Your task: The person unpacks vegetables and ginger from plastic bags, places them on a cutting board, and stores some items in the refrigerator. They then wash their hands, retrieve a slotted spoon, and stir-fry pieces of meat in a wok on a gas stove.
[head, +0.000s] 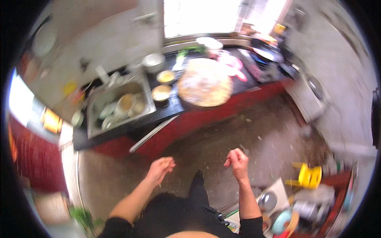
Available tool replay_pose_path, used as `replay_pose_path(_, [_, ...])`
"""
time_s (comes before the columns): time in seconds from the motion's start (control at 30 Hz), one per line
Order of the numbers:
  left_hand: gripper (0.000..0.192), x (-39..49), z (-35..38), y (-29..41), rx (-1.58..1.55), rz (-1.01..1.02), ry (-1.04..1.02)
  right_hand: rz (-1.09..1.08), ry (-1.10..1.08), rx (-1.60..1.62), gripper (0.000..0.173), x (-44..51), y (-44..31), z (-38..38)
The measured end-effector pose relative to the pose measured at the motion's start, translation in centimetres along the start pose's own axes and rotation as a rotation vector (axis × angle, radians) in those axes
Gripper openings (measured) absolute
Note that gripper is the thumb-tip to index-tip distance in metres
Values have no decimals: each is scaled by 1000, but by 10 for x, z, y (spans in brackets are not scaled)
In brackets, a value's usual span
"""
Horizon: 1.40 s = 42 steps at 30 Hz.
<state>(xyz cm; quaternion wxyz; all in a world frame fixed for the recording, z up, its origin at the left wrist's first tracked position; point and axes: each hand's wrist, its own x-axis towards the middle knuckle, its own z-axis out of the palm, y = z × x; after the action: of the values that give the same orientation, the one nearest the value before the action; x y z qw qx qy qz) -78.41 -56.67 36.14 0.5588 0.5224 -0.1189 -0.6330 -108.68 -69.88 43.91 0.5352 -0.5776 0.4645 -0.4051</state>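
My left hand hangs over the floor with its fingers loosely curled together, and nothing shows in it. Curled into a loose fist, my right hand is held out to the right, also with nothing visible in it. Neither touches anything. Before me, a large round wooden board, whitish on top, lies on the dark countertop. Left of it stand two small bowls, a nearer bowl and a farther bowl, both with pale yellowish contents. Motion blur hides fine detail.
A steel sink holds bowls and dishes. Green leafy stalks, a white container and a pink item are behind the board. A small yellow chair stands at lower right. Scraps lie on the brown floor.
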Motion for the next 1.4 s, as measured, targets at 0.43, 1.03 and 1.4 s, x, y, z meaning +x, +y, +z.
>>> replay_pose_path(0.43, [31,93,-70,126,-383,325,403,75,-990,-196,24,219,-4,198])
replay_pose_path(1.03, [20,289,-264,254,-1005,429,535,636,-819,191,25,423,67,666])
replay_pose_path(1.4, [11,332,-276,290,-908,415,632,351,-918,-83,34,405,83,663])
